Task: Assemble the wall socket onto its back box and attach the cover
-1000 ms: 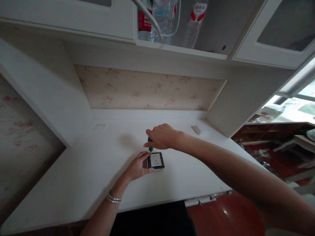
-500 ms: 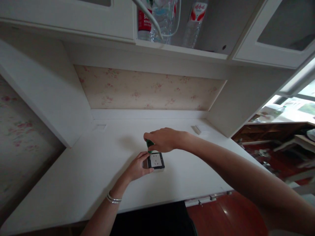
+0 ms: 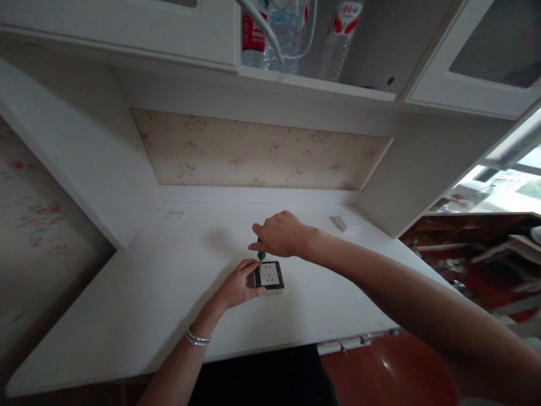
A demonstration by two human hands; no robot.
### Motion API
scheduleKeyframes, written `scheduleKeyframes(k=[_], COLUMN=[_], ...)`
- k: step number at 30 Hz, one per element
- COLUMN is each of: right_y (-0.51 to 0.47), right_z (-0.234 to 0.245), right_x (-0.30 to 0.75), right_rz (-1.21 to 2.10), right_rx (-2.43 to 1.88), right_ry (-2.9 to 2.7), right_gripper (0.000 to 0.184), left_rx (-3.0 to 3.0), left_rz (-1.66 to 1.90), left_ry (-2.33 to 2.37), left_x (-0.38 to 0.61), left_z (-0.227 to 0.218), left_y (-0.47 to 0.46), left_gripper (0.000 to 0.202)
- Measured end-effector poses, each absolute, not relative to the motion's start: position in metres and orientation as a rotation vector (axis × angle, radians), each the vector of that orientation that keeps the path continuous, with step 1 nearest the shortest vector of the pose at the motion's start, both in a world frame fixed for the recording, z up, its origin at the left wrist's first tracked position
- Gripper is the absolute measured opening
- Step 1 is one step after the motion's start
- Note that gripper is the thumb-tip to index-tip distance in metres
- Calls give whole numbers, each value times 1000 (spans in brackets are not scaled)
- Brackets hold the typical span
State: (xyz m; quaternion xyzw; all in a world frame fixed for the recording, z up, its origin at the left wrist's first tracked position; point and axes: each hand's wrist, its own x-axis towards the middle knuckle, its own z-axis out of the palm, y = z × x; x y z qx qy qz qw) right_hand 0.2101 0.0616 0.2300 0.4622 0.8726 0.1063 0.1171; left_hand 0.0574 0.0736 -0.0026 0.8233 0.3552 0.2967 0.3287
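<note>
A small wall socket [image 3: 269, 275] with a white face and a dark frame lies flat on the white desk [image 3: 127, 304]. My left hand [image 3: 237, 285] grips its left edge with thumb and fingers, a silver bracelet on the wrist. My right hand [image 3: 279, 234] is closed around a green-handled screwdriver [image 3: 261, 254], held upright with its tip at the socket's upper left corner. Most of the tool is hidden inside the hand.
Water bottles [image 3: 291, 28] and a white cable stand on the open shelf above. White cabinet doors flank the shelf. Floral wallpaper backs the desk niche. A cluttered area with a red-brown floor lies to the right, past the desk's edge.
My right hand dipped a little toward the socket, then rose again and turned slightly on the screwdriver. My left hand and the socket stayed put.
</note>
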Motion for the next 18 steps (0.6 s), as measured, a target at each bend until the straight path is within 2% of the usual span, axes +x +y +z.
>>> scheduleKeyframes(k=[3, 7, 10, 14, 18], right_y=[63, 61, 60, 61, 58], right_z=[231, 235, 233, 229, 231], right_x=[212, 217, 218, 216, 219], right_rz=[219, -25, 98, 246, 140], right_rx=[1379, 1292, 1303, 1349, 1351], right_ry=[2515, 2538, 2555, 2547, 2554], right_gripper=[50, 44, 40, 50, 46], left_rx=[2154, 2138, 2134, 2146, 2171], left_rz=[781, 776, 774, 765, 768], left_ry=[928, 940, 926, 925, 972], left_x=[57, 58, 60, 61, 61], left_z=[-3, -3, -1, -1, -5], left_y=[74, 73, 72, 70, 71], left_gripper=[70, 82, 86, 87, 91])
